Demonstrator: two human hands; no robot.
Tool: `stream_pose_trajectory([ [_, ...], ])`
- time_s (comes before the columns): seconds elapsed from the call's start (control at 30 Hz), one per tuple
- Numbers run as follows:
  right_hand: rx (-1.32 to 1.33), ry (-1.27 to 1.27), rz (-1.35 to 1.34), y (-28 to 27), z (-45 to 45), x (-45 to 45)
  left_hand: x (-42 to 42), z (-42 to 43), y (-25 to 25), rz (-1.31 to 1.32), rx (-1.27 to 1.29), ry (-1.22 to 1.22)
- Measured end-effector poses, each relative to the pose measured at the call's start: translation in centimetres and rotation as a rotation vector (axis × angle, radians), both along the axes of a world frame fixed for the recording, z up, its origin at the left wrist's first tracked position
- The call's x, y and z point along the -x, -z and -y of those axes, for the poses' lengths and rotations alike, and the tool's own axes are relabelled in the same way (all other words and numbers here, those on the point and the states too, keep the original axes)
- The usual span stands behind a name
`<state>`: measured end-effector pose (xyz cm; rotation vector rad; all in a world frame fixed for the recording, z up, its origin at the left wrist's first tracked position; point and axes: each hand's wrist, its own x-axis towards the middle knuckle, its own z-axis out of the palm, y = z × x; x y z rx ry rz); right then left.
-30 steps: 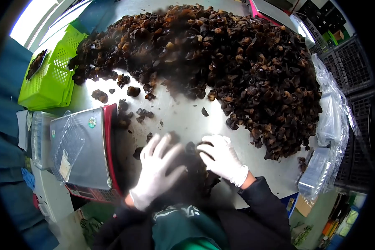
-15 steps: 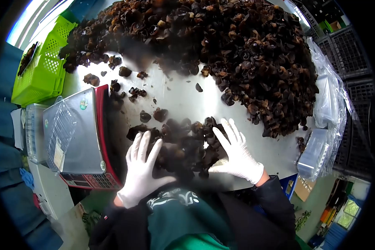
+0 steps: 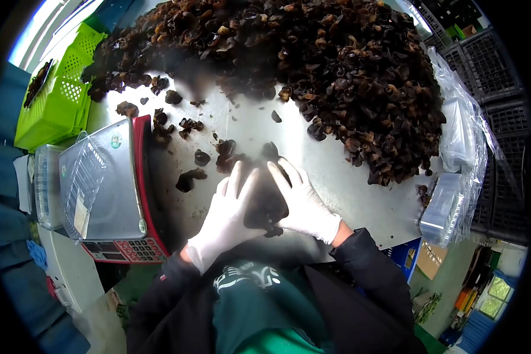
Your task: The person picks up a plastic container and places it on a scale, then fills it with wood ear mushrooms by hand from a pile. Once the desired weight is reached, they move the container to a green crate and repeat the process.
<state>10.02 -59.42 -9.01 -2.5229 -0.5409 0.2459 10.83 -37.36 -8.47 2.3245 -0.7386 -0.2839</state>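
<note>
Dark fungus-like pieces [image 3: 267,203] lie as a small, blurred clump on the metal table [image 3: 360,206], to the right of the scale [image 3: 124,206], and I have both gloved hands curved around them. The left hand [image 3: 225,212], the one nearer the scale, is part open, fingers stretched forward, thumb slanting in along the near edge of the clump. The right hand [image 3: 307,206], on the clump's side away from the scale, mirrors it, fingers slightly spread. The hands stand apart with the clump between them; I can't tell how firmly either one presses.

Loose pieces [image 3: 202,157] are scattered just right of the scale, and a large heap [image 3: 360,88] spreads beyond it and far to its right. I see a lime-green basket [image 3: 47,127] just beyond the scale, clear containers [image 3: 46,189] at its left, and bagged clear boxes [image 3: 442,209] and black crates [image 3: 492,65] well off to its right.

A clear lid [image 3: 88,189] with a pale label [image 3: 81,215] rests on the scale, near a round green sticker [image 3: 116,140]. White lettering [image 3: 248,277] on the wearer's clothing, right of the scale, is too unclear for me to read.
</note>
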Motion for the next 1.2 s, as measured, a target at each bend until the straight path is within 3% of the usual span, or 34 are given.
stream_pose_trajectory([
  [0.27, -0.243, 0.155, -0.141, 0.0, -1.2, 0.7, 0.2, -0.1, 1.1, -0.287, 0.228, -0.085],
  [0.6, -0.303, 0.158, -0.022, -5.2, -3.3, -1.7, -1.7, -1.5, -3.5, -0.267, 0.466, -0.159],
  [0.73, -0.305, 0.055, -0.084, -7.0, -6.0, -4.1, -2.6, -4.1, -5.8, -0.216, 0.435, -0.217],
  [1.0, -0.491, -0.31, 0.363, -12.8, -19.6, -11.7, -4.9, -16.6, -12.8, 0.198, 0.338, -0.368],
  [1.07, -0.489, -0.401, 0.28, -12.6, -24.1, -13.5, -4.4, -20.2, -14.3, 0.15, 0.371, -0.473],
  [1.13, -0.509, -0.523, 0.293, -11.3, -28.8, -15.1, -4.0, -24.1, -14.1, 0.125, 0.344, -0.57],
  [1.2, -0.517, -0.53, 0.283, -11.4, -32.4, -15.1, -3.9, -27.8, -12.4, 0.248, 0.152, -0.594],
])
